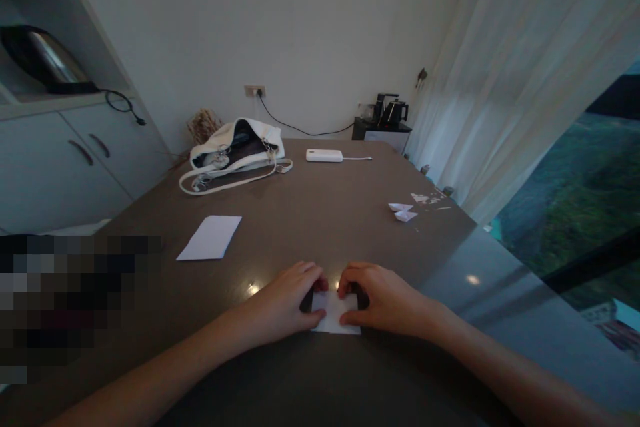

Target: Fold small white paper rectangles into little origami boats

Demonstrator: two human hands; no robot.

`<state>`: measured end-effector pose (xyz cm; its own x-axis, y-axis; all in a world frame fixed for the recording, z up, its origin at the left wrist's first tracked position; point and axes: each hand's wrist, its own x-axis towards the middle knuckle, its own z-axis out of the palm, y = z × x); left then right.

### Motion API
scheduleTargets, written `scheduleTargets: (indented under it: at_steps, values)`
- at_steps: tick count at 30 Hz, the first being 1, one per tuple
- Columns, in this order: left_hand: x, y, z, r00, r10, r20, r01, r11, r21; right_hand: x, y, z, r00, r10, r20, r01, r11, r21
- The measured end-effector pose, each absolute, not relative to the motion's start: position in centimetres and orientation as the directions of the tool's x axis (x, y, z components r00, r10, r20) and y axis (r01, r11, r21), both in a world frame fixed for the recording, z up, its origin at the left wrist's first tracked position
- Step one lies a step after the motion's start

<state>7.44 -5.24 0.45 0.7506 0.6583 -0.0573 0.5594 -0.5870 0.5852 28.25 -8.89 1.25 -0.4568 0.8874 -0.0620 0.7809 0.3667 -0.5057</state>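
A small folded piece of white paper (334, 320) lies on the table right in front of me. At its left edge is my left hand (293, 297), fingers curled and thumb pressing on the paper's near part. My right hand (383, 300) mirrors it on the right edge, with thumb and bent forefinger on the paper. Both hands hold the paper down between them. The outer fingers and the paper's far edge are partly hidden. Away to the left rests a stack of white paper (210, 237). Two small folded paper shapes (405, 216) sit farther off to the right.
Beyond the stack, a white handbag (235, 147) stands open on the brown table (310, 213). Near the back edge lies a white power bank (324, 155) with a short cable. Torn paper scraps (425, 199) are scattered at right, close to the curtain (470, 100).
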Motion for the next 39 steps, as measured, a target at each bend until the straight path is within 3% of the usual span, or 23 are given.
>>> scheduleTargets:
  at_steps: [8, 22, 29, 34, 39]
  values:
    - [7.7, -5.6, 0.3, 0.720, 0.690, -0.074, 0.601, -0.567, 0.564, 28.0, -8.9, 1.3, -0.444, 0.892, -0.082, 0.780, 0.340, -0.526]
    - [7.7, -5.8, 0.2, 0.783, 0.622, 0.009, 0.484, -0.619, 0.618, 27.8, -9.0, 1.2, -0.497, 0.867, -0.026, 0.711, 0.391, -0.584]
    - [7.9, -5.4, 0.4, 0.749, 0.661, -0.030, 0.490, -0.523, 0.697, 28.2, -8.6, 1.0, -0.488, 0.868, -0.090, 0.633, 0.281, -0.722]
    - [7.5, -5.2, 1.0, 0.782, 0.623, -0.033, 0.414, -0.479, 0.774, 28.8, -7.9, 0.3, -0.438, 0.898, -0.038, 0.588, 0.254, -0.768]
    - [7.1, -5.0, 1.8, 0.830, 0.557, 0.027, 0.332, -0.532, 0.779, 29.3, -7.2, -0.4, -0.409, 0.911, -0.054, 0.350, 0.102, -0.931]
